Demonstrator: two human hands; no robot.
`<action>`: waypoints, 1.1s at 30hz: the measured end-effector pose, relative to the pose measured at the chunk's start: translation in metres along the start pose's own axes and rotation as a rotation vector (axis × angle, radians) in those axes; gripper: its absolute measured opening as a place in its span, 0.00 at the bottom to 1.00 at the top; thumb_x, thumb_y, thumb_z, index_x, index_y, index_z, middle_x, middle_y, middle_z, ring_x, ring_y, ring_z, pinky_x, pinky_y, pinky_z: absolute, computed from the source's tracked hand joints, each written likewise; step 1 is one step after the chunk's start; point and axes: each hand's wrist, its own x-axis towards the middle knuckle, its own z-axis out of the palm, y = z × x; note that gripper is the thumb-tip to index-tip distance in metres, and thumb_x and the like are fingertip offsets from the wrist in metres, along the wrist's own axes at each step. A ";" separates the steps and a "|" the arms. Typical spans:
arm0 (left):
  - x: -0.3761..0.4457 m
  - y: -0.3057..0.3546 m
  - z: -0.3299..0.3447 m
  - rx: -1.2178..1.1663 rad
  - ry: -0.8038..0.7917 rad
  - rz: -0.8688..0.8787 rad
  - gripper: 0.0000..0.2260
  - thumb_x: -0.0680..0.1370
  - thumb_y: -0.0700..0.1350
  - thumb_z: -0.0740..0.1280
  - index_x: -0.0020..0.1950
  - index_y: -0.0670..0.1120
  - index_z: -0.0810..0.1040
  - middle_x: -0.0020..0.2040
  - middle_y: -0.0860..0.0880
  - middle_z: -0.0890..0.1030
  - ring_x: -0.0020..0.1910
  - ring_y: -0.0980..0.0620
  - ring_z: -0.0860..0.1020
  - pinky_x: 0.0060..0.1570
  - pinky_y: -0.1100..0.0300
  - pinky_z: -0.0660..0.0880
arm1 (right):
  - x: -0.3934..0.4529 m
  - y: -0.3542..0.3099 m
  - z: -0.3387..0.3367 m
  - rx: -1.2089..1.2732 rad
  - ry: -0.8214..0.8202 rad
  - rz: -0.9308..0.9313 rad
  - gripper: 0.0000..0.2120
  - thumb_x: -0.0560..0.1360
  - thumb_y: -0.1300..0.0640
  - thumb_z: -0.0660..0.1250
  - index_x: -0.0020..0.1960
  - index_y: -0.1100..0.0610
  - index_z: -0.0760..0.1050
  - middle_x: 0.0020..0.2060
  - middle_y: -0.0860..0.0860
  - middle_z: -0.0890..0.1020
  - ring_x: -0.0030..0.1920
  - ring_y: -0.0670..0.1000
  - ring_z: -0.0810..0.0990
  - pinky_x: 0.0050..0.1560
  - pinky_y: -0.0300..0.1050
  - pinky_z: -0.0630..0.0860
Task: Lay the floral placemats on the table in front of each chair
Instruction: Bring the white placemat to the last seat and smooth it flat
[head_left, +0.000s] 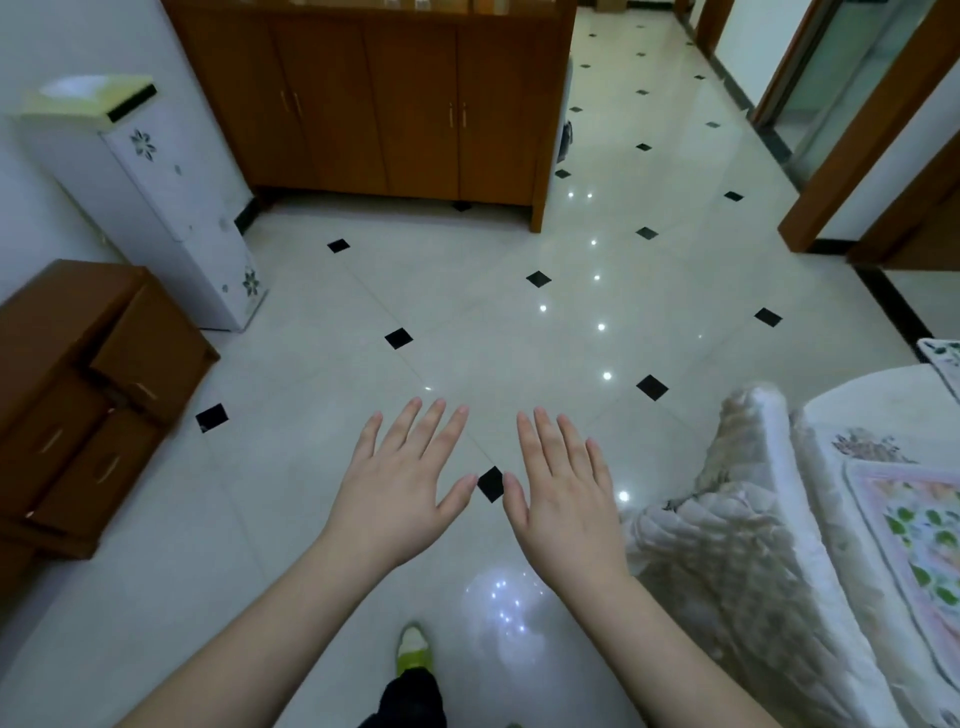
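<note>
My left hand (402, 486) and my right hand (563, 496) are stretched out side by side over the tiled floor, palms down, fingers spread, holding nothing. A floral placemat (919, 540) with pink border and green leaf print lies on the white-covered table (862, 410) at the right edge of the view. Another patterned placemat's corner (943, 358) shows at the far right on the same table. A chair with a white quilted cover (727, 540) stands beside the table, just right of my right hand.
A low brown drawer cabinet (88, 384) stands at the left, a white water dispenser (156, 197) behind it. A tall wooden cupboard (374, 98) lines the far wall. Glossy floor with black diamond tiles (519, 322) spreads ahead. Doorways open at the upper right. My shoe (414, 649) shows below.
</note>
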 end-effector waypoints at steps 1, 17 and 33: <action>0.014 -0.007 0.003 -0.005 0.003 0.002 0.34 0.77 0.66 0.38 0.81 0.55 0.44 0.81 0.52 0.54 0.80 0.50 0.50 0.76 0.45 0.46 | 0.014 0.000 0.004 -0.002 0.002 0.006 0.29 0.79 0.46 0.50 0.76 0.56 0.65 0.74 0.54 0.70 0.74 0.57 0.68 0.73 0.58 0.64; 0.220 -0.094 0.007 -0.030 0.011 0.208 0.32 0.76 0.65 0.35 0.79 0.57 0.37 0.82 0.50 0.47 0.80 0.50 0.44 0.76 0.47 0.41 | 0.194 -0.001 0.047 -0.078 -0.055 0.208 0.30 0.82 0.46 0.56 0.80 0.52 0.51 0.79 0.50 0.59 0.79 0.54 0.56 0.76 0.52 0.48; 0.442 0.030 0.004 0.020 -0.041 0.441 0.32 0.78 0.65 0.37 0.81 0.56 0.47 0.81 0.50 0.52 0.80 0.50 0.48 0.77 0.46 0.45 | 0.329 0.173 0.031 -0.017 -0.050 0.421 0.30 0.83 0.42 0.47 0.81 0.50 0.46 0.81 0.49 0.52 0.80 0.52 0.49 0.77 0.51 0.44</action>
